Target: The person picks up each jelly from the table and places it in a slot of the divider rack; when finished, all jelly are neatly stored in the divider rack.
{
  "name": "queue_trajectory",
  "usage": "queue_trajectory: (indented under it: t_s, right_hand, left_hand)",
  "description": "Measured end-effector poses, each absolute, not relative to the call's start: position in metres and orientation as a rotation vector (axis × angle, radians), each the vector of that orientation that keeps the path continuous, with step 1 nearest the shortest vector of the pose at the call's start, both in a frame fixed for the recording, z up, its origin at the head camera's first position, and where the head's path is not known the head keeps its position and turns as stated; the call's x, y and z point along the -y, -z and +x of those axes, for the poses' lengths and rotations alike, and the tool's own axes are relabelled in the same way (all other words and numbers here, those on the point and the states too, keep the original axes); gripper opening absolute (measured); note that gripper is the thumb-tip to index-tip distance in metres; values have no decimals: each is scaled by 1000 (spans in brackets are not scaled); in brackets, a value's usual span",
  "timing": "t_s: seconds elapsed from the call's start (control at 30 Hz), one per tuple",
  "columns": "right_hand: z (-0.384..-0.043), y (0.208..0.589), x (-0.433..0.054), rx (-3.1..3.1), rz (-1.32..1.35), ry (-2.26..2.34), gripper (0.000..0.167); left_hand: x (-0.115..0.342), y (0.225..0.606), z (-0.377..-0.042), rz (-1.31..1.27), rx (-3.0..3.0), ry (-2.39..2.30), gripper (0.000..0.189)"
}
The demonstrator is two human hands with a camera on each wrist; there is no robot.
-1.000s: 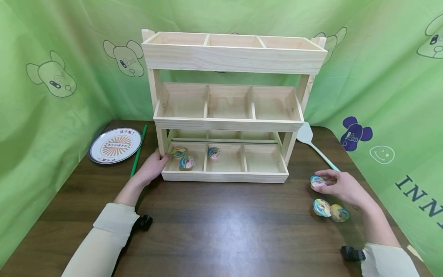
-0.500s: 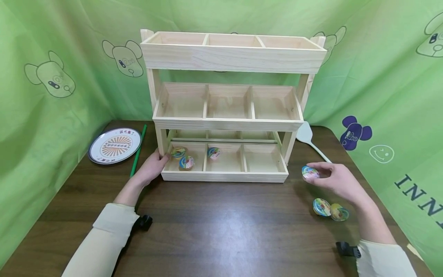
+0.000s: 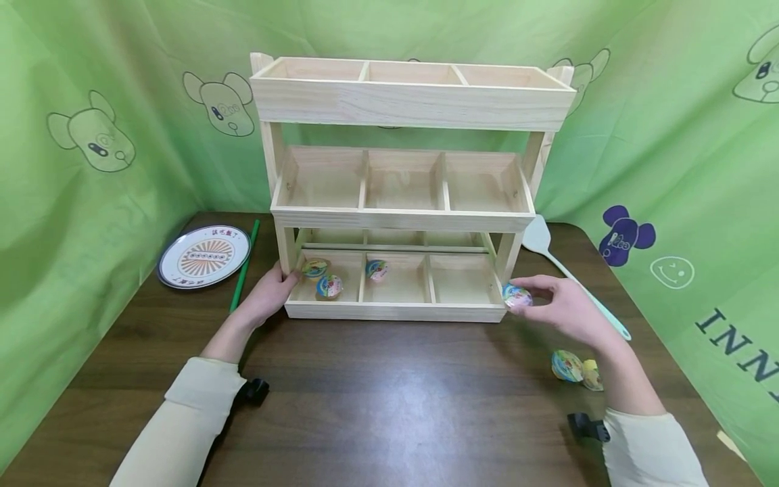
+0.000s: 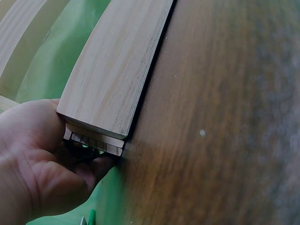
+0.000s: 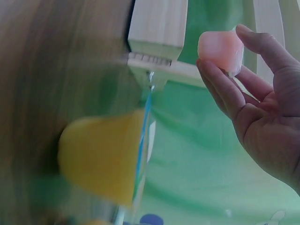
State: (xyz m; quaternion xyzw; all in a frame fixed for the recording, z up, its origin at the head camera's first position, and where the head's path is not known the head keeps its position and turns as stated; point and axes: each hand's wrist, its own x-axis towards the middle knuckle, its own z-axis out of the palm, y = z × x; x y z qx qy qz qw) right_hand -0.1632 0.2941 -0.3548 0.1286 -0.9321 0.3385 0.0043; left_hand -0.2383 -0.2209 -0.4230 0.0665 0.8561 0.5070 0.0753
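Note:
My right hand (image 3: 566,308) pinches a small jelly cup (image 3: 516,296) between thumb and fingers, just off the right end of the bottom tray of a wooden rack (image 3: 395,311). In the right wrist view the jelly cup (image 5: 218,49) shows a pink body. At the rack's lower left, my left hand (image 3: 270,294) grips its end; the left wrist view has the thumb and fingers round the wood (image 4: 105,89), fingertips partly hidden. Two jelly cups, one yellowish (image 3: 314,268) and one pink (image 3: 329,287), lie in the bottom tray's left compartment. Another jelly cup (image 3: 376,270) lies in the middle one.
Two more jelly cups, one with a colourful lid (image 3: 567,366) and a yellow one (image 3: 592,375), sit on the table (image 3: 389,406) by my right forearm. A pale spatula (image 3: 566,270) lies behind that hand. A plate (image 3: 203,257) and a green stick (image 3: 245,267) lie at left.
My right hand has moved left with the pinched jelly cup, from above the loose jelly cups to the rack's right end. My left hand has stayed at the rack.

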Motion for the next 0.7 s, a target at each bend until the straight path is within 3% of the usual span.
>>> queue_trajectory:
  t_s: [0.7]
  right_hand:
    - [-192,355,-247,2913,560,-1176,44]
  left_hand:
    - [220,423,-241,180,-2576,-1529,59]
